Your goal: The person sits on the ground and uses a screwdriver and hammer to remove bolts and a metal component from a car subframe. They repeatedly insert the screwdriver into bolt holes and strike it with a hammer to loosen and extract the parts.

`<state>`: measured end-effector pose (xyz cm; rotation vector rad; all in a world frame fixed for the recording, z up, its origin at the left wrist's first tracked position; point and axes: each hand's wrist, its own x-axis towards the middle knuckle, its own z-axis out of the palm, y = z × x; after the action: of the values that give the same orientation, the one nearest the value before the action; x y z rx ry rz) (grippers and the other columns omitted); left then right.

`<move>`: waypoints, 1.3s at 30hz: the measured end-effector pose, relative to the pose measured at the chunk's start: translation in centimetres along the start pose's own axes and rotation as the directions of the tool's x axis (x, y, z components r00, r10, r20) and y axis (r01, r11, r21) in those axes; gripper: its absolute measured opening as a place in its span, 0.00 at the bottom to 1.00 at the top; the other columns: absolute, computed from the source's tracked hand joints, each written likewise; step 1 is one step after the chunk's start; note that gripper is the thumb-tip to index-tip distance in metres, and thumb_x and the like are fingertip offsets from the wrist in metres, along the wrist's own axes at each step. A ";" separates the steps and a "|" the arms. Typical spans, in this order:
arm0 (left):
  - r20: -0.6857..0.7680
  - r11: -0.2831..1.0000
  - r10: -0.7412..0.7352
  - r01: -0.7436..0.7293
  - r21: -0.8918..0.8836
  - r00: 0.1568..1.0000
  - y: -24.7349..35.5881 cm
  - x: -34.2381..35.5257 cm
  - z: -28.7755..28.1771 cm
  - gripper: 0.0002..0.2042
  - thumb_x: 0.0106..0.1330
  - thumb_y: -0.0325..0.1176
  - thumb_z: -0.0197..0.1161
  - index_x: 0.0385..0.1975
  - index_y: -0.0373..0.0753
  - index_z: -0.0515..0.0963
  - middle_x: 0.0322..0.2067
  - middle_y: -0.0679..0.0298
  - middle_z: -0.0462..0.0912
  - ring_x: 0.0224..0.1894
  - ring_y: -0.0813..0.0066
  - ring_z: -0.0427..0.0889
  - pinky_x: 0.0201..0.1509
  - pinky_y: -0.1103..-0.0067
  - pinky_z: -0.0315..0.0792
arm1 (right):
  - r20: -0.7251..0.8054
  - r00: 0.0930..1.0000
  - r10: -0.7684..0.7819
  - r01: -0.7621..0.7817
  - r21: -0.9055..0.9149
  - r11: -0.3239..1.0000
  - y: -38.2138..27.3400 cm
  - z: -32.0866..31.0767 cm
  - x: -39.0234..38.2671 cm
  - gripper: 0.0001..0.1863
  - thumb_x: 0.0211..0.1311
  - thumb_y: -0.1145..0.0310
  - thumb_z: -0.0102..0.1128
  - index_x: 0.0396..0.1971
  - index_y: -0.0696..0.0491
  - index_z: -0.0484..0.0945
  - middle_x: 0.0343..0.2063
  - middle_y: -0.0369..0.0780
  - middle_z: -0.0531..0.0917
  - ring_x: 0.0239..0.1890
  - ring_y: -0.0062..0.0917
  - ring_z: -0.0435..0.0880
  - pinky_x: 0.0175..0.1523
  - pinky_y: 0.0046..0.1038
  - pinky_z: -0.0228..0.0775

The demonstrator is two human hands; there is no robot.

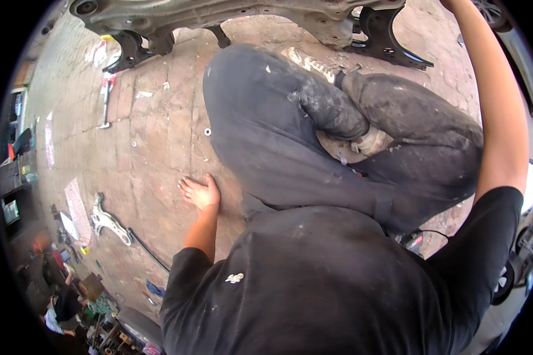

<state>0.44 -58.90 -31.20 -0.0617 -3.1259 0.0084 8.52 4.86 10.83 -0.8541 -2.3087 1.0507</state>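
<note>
My left hand (200,192) lies flat on the brick paving beside my thigh, its fingers spread and nothing in them. My right arm (496,89) reaches up along the right side, and the hand itself is cut off by the top edge. Across the top, in front of my crossed legs, stretches a large, dirty metal car subframe (237,13). Black stamped arms (382,38) stick out from it at either end. Nearest to my left hand is a small metal ring (207,132) on the paving.
A hammer (105,106) lies at the far left. Nearer are a silver suspension arm (108,222), a dark rod (148,251) and a pale perforated strip (77,210). Another person (68,302) is among clutter at the lower left. Vehicles (518,59) stand along the right.
</note>
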 end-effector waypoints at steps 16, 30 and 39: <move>0.040 0.403 0.828 -0.543 -0.736 0.560 36.2 19.8 -12.1 0.21 0.65 0.38 0.65 0.55 0.34 0.76 0.52 0.48 0.81 0.55 0.56 0.81 0.60 0.68 0.73 | -0.324 0.936 -0.137 0.088 -0.159 0.983 1.8 0.2 -0.2 0.37 0.67 0.41 0.59 0.58 0.62 0.71 0.50 0.52 0.82 0.54 0.36 0.81 0.59 0.34 0.71; -0.190 0.031 0.972 -0.882 -0.470 0.136 56.7 22.1 0.4 0.31 0.69 0.48 0.55 0.68 0.36 0.65 0.66 0.45 0.66 0.68 0.48 0.66 0.69 0.59 0.65 | -0.468 0.820 -0.329 0.398 0.053 0.916 7.3 3.7 1.8 0.27 0.67 0.60 0.63 0.59 0.61 0.70 0.48 0.41 0.82 0.48 0.24 0.81 0.53 0.25 0.71; -0.332 -0.062 0.939 -0.903 -0.426 0.092 59.6 19.8 3.0 0.18 0.63 0.43 0.58 0.49 0.41 0.78 0.52 0.52 0.74 0.54 0.47 0.73 0.57 0.61 0.70 | -0.595 0.803 0.028 0.354 0.514 0.781 10.4 4.4 0.4 0.29 0.72 0.45 0.44 0.62 0.50 0.66 0.59 0.41 0.74 0.62 0.31 0.74 0.68 0.38 0.66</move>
<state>-17.08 1.44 -34.20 -2.2112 -2.1578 -0.8737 9.07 8.29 0.03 -0.5644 -1.3688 1.1500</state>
